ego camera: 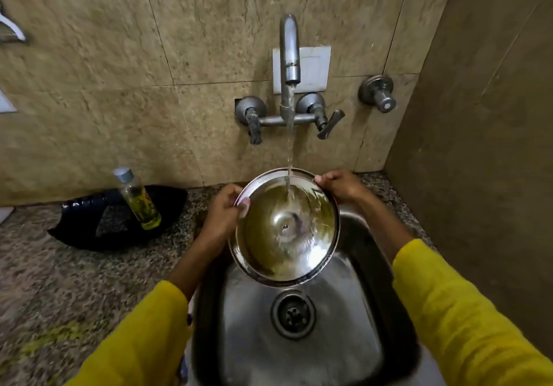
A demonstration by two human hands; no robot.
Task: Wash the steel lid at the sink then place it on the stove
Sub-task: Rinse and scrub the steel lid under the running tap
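The round steel lid [284, 230] is held over the steel sink [353, 319], its hollow inner side turned up toward me. Water runs from the wall tap [289, 53] and lands inside the lid near its far edge. My left hand [224, 215] grips the lid's left rim with the thumb over the edge. The far right rim is pinched by my right hand [341, 185]. Both arms wear yellow sleeves. The stove is out of view.
A clear bottle with a yellow-green label [137, 200] stands on a black bag [89, 224] on the speckled granite counter [59, 280] left of the sink. Tap handles [327, 122] and a valve [377, 92] jut from the tiled wall. A side wall [478, 146] closes the right.
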